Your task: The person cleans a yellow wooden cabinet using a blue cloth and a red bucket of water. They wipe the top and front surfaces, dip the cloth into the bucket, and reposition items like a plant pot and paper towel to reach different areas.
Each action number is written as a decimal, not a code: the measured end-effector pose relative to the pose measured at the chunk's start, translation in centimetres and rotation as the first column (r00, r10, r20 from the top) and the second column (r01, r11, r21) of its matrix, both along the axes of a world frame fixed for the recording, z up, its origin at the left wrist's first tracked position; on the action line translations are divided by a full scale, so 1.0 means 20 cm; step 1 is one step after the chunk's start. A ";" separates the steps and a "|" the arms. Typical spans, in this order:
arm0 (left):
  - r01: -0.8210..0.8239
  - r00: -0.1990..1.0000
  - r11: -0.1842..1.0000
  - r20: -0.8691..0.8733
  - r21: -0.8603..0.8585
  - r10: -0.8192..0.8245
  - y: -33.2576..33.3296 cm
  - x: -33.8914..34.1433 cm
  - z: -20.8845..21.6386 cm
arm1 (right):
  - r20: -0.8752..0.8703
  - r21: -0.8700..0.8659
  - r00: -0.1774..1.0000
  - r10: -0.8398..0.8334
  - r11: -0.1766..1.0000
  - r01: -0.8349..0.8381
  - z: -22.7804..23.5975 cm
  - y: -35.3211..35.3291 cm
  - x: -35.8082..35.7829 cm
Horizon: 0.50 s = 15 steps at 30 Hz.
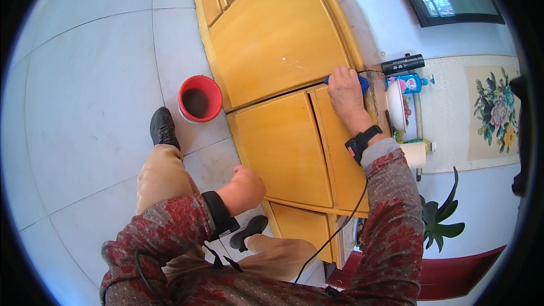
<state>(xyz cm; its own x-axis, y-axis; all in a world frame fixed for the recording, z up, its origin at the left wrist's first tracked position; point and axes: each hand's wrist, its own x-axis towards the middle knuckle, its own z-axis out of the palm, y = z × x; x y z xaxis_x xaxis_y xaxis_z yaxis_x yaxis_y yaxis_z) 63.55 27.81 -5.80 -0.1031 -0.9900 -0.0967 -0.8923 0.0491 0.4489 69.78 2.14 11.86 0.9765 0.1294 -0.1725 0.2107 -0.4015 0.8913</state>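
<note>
My right hand (pixel 347 95) is closed over a blue cloth (pixel 364 84) and presses it to the yellow wooden cabinet (pixel 277 34), near its top edge. Only small bits of the cloth stick out on either side of the fingers. Below it a gap runs between two cabinet sections. My left hand (pixel 243 189) hangs lower down in front of a cabinet door (pixel 283 147), curled into a fist with nothing showing in it. Both wrists wear black bands.
A red bucket (pixel 216 99) holding dark water stands on the tiled floor (pixel 90 79) beside my shoe (pixel 164 127). Along the cabinet top are a black cylinder (pixel 402 64), a blue bottle (pixel 411 83), a white bowl of fruit (pixel 395 107) and a paper roll (pixel 415 155). A cable (pixel 345 224) hangs by my right arm.
</note>
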 end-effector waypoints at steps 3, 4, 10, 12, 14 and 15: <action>0.022 1.000 0.999 -0.006 0.043 -0.022 0.02 0.00 0.01 | 0.031 -0.012 1.000 0.005 1.000 -0.005 -0.07 -0.05 -0.04; 0.041 0.999 0.998 -0.007 0.049 -0.041 0.02 0.01 0.01 | 0.033 -0.005 0.999 -0.011 1.000 0.011 -0.10 -0.07 -0.03; -0.022 1.000 1.000 -0.007 0.014 0.022 0.04 0.02 0.00 | 0.050 0.115 0.996 0.076 0.990 -0.082 -0.29 -0.11 -0.04; -0.008 1.000 0.999 0.000 0.037 0.008 0.04 0.03 -0.01 | 0.019 0.171 0.996 0.090 0.981 -0.092 -0.36 -0.10 -0.04; -0.003 1.000 0.999 0.005 0.041 0.003 0.03 0.05 -0.01 | -0.062 0.181 0.996 0.064 0.982 -0.052 -0.39 -0.10 -0.04; -0.001 1.000 0.999 0.002 0.043 0.001 0.04 0.05 -0.01 | -0.033 0.212 0.996 0.080 0.975 -0.071 -0.38 -0.10 -0.04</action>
<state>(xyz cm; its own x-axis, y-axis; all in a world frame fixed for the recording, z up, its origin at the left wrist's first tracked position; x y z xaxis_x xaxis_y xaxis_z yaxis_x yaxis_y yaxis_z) 64.61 28.51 -6.05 -0.1022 -0.9850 -0.1391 -0.8931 0.0293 0.4489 69.04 0.21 4.29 0.9550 0.2405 -0.1736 0.2827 -0.5607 0.7783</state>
